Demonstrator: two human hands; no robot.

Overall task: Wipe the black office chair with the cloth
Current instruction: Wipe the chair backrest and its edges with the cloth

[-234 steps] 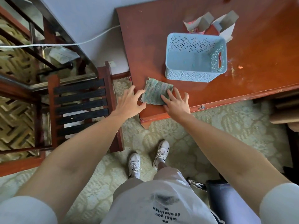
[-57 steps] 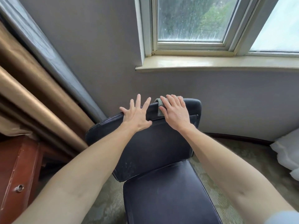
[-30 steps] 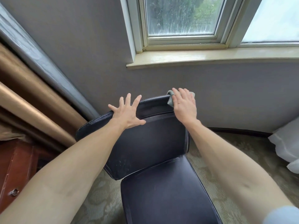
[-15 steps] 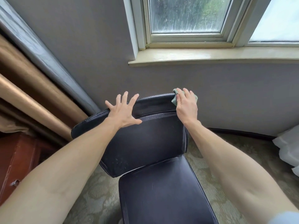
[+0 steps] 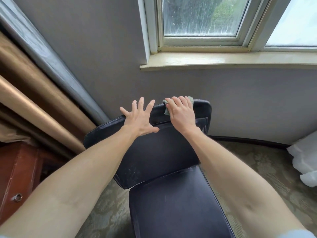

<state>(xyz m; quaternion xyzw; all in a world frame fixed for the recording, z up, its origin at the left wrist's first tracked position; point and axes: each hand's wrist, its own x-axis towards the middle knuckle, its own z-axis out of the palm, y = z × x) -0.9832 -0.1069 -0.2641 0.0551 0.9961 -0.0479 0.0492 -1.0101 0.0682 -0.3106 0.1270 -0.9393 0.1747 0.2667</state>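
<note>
Right hand (image 5: 181, 115) curls its fingers over the cloth (image 5: 166, 111) on the black office chair (image 5: 161, 162) top edge, mid-wipe, as the left hand (image 5: 139, 118), fingers splayed flat, braces the backrest (image 5: 151, 145); its speckled face and the seat (image 5: 173, 205) likely come next.

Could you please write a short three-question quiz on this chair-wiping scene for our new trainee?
1. True or false: the cloth lies on the seat of the black office chair.
2. The left hand on the backrest is: A) spread flat B) a fist C) pinching the cloth.
3. Fill in: the cloth is held against the backrest's top edge by the ____ hand.
Key: 1 false, it sits on the backrest's top edge; 2 A; 3 right, the right hand covers it.
</note>
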